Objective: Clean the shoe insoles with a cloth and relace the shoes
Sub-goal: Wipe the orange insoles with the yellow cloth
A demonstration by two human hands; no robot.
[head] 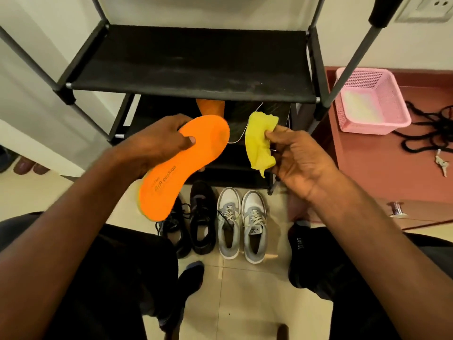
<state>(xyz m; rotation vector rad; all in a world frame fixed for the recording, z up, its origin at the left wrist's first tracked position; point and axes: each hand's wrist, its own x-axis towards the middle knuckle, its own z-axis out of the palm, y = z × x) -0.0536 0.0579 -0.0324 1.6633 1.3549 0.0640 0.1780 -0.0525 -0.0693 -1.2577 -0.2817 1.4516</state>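
My left hand point(159, 141) grips an orange insole point(181, 165) by its toe end, printed side up, heel end hanging toward me. A little to its right, my right hand point(299, 158) pinches a crumpled yellow cloth point(259, 141), which is not touching the insole. A second orange insole point(210, 106) lies on the lower shelf behind. On the floor below stand a pair of black shoes point(193, 217), with loose laces, and a pair of grey and white shoes point(241, 222), laced.
A black shoe rack point(191, 60) stands straight ahead, with a white lace point(241, 136) dangling from its lower level. At right are a pink basket point(367, 96), a heap of black laces point(431, 128) and keys point(442, 164). My socked feet flank the shoes.
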